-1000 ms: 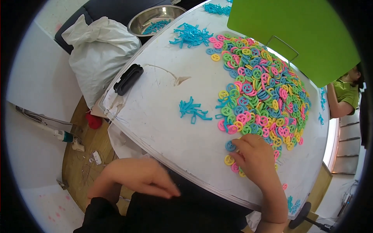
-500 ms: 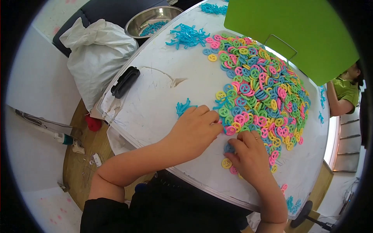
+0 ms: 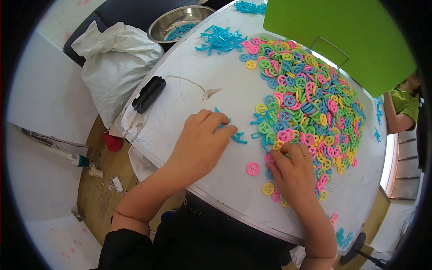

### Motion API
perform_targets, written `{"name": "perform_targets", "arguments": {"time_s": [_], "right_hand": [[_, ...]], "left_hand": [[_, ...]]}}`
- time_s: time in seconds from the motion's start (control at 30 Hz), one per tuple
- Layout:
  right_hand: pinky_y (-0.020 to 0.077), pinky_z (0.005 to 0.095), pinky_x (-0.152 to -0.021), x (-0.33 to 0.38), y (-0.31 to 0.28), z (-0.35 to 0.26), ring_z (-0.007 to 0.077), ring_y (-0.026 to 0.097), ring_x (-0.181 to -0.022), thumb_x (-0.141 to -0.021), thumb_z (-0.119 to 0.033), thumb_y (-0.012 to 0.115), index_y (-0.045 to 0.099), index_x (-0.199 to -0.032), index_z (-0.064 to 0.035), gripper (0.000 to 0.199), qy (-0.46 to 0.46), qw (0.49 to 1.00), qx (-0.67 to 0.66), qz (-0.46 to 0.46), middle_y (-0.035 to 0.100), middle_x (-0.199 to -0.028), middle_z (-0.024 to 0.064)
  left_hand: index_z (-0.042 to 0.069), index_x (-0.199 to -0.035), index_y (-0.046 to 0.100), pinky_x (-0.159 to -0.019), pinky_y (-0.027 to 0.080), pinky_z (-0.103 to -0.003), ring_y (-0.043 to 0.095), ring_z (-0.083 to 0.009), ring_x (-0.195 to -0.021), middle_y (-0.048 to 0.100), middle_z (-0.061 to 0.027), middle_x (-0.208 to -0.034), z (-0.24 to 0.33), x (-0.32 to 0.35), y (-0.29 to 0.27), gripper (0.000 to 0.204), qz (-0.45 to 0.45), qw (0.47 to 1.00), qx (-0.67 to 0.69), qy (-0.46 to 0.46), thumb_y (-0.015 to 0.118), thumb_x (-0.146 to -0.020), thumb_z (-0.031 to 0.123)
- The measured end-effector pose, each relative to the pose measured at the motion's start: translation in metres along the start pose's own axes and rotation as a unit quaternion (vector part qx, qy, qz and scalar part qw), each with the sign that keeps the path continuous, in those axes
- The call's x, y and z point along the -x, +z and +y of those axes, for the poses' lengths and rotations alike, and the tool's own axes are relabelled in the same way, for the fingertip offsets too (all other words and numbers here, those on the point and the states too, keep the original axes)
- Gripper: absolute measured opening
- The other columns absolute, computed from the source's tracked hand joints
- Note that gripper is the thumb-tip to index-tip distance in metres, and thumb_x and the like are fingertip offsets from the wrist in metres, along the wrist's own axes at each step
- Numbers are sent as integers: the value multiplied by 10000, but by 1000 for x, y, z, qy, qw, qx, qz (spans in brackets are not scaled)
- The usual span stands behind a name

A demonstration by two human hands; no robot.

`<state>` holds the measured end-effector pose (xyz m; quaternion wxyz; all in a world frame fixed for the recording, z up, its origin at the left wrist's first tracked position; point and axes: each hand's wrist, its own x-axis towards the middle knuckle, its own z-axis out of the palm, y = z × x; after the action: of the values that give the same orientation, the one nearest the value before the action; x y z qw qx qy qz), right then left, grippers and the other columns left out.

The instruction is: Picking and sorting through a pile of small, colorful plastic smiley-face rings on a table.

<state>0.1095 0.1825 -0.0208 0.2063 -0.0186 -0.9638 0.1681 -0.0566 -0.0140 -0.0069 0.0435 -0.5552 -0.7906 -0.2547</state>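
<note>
White table point(image 3: 193, 94) under green board point(image 3: 342, 36), white sack point(image 3: 114, 58) alongside.

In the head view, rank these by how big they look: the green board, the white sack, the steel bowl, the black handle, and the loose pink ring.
1. Green board, cut off by the rim.
2. White sack.
3. Steel bowl, partly hidden; farther away, so it may really be larger than it looks.
4. Black handle.
5. Pink ring, clearly smallest.

Bright, even daylight, apparently from the glaring, blown-out window strip point(image 3: 390, 164) at right. The round white tabletop point(image 3: 234, 90) shows only soft, faint shadows. Fisheye distortion bends its edges; black vignette rings the frame. Centre sharp, rim slightly soft.
</note>
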Motion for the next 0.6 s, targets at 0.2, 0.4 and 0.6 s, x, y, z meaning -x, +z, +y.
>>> {"name": "perform_targets", "arguments": {"time_s": [0.2,0.4,0.6], "right_hand": [[465,407,-817,-1,-9,-18,290,571,-932,-684,-77,813,691,-1064,-57,401,-23,999,-34,-4,592,-1007,95],[448,404,-862,8,4,-23,266,562,-983,-684,-117,816,677,-1060,-98,401,-74,995,-5,-67,586,-1062,63],[442,427,-873,9,2,-23,279,571,-997,-692,-95,804,654,-1014,-94,355,-58,990,-92,-85,605,-1015,62]], "left_hand": [[113,-1010,691,-937,415,-458,521,-307,-1125,585,-82,-1124,13,-1,10,306,8,999,-47,4,763,-713,97],[135,-985,687,-991,397,-486,529,-297,-1145,604,-61,-1110,-2,-4,14,285,3,992,-80,94,773,-714,136],[102,-979,674,-970,459,-492,608,-314,-1115,659,-86,-1134,8,-3,9,290,69,990,91,85,799,-719,73]]}}
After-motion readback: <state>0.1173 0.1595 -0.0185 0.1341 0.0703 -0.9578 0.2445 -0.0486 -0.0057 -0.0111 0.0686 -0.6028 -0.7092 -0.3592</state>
